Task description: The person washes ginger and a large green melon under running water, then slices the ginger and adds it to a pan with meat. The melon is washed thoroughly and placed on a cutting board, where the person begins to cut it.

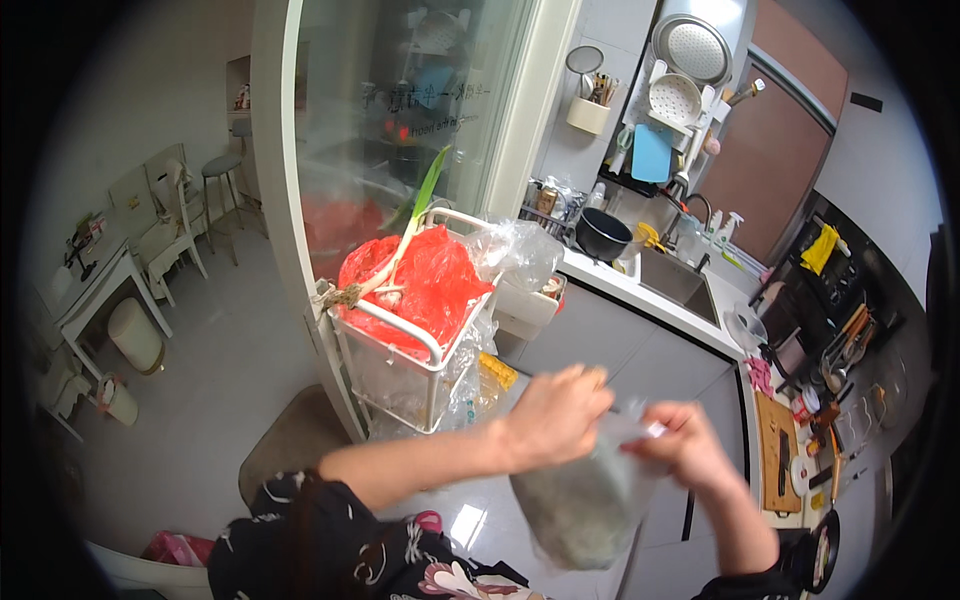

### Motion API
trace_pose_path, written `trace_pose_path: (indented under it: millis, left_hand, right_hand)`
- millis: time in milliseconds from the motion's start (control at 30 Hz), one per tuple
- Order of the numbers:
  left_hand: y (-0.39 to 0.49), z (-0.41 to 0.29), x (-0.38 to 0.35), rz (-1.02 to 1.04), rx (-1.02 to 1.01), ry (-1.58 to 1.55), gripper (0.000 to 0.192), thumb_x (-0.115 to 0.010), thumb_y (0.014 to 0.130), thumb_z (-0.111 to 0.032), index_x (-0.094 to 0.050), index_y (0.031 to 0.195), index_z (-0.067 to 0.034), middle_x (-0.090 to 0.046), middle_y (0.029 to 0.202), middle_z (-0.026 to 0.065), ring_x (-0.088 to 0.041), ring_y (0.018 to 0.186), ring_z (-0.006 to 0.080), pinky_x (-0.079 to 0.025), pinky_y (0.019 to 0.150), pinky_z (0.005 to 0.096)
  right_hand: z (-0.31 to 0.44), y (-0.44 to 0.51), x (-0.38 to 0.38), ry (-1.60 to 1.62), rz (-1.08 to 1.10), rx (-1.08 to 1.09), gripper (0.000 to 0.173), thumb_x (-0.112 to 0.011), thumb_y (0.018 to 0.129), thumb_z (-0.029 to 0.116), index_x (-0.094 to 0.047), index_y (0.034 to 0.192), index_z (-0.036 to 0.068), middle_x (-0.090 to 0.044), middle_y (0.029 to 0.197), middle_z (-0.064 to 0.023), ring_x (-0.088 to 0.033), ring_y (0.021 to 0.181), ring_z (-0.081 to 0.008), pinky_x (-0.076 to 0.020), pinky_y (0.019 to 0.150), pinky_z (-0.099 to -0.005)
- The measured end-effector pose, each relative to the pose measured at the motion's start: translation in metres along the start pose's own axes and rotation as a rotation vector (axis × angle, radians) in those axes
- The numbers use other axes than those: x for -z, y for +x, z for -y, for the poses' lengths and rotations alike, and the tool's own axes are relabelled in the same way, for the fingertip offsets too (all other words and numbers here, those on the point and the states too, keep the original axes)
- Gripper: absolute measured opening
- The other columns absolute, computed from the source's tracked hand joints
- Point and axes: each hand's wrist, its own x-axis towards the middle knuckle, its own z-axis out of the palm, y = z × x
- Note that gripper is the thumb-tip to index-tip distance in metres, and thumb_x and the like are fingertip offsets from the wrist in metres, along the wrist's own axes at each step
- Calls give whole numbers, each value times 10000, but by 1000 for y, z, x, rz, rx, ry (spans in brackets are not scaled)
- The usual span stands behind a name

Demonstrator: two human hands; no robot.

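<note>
A translucent plastic bag (581, 506) with greyish-green contents hangs in front of me; what is inside is too blurred to name. My left hand (559, 412) grips the bag's gathered top, its fingers curled. On the bag's right upper edge, my right hand (679, 446) pinches the plastic between thumb and fingers. Both hands are slightly blurred. Just beyond my left forearm stands a white wire basket cart (431, 394), holding a red plastic bag (442, 277). A green onion (405, 244) lies slanted across the red bag, its roots toward the glass door.
A glass sliding door (390, 112) borders the cart. The counter carries a black pot (604, 234) beside the sink (679, 285). Right of me, a wooden cutting board (772, 450) has a knife (784, 461) on it. A frying pan (826, 551) sits near my right elbow.
</note>
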Motion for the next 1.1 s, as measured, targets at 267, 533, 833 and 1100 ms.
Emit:
trace_pose_path:
  millis: [267,533,833,1100]
  left_hand:
    - [134,35,131,-264,47,287,107,-502,620,-49,-560,667,27,-565,705,208,-552,668,385,-448,606,437]
    - [148,104,140,-254,603,616,125,-503,622,-8,-593,694,40,-574,640,222,-585,635,373,-457,581,419]
    - [144,148,111,-527,1235,561,81,-503,639,43,-572,671,70,-565,551,175,-609,495,248,-477,446,360]
    - [142,166,126,-588,1289,522,193,-503,618,62,-584,792,44,-521,507,73,-503,455,124,-391,419,285]
  right_hand:
    - [159,128,49,-90,10,630,307,-638,690,32,-375,556,114,-442,517,42,-379,428,-27,-248,393,-208]
    - [176,306,28,-118,526,737,310,-641,659,-28,-384,559,114,-446,545,53,-377,500,-25,-271,432,-216]
    - [155,427,-49,-115,843,994,355,-704,653,7,-362,607,89,-384,568,41,-371,589,-51,-343,516,-242]
    - [109,393,-19,42,-18,2176,414,-645,721,153,-503,1086,21,-591,993,-74,-563,649,-226,-481,523,-293]
